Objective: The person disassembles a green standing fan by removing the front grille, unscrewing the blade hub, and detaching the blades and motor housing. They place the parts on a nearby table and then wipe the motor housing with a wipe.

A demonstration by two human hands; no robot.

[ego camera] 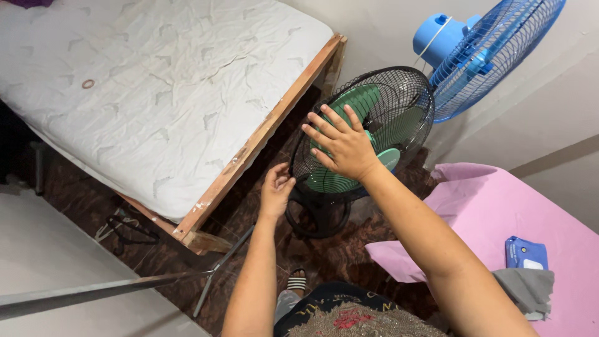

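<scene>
**Two hands on a floor fan's grille, with little room around it**

The black wire-cage floor fan with green blades [368, 134] stands on the dark patterned floor [249, 206], tilted up toward the camera, between the bed corner and a pink-covered surface. The right hand [340, 146] lies flat on the front grille with its fingers spread wide, gripping nothing. The left hand [276, 187] is at the grille's lower left rim, fingers curled in against the wire; whether it pinches a clip or merely touches the rim cannot be told.

Risks, as a judgement: pressure from the flat palm could tip the fan backward on its round base, or bow the thin wire toward the blades. Fingertips could slip through the gaps in the cage. If the left hand is working at a catch, the grille could spring loose on one side.

The space is crowded. A blue wire-cage fan [493, 50] sits just behind and to the right, close to the black cage. The raw wooden bed frame [262, 134] with its white creased mattress [156, 93] hems in the left. A grey metal pole [106, 288] lies across the floor near the person's sandalled foot [297, 282]. On the pink sheet [499, 212] rest a blue packet [526, 253] and a grey cloth [527, 288].
</scene>
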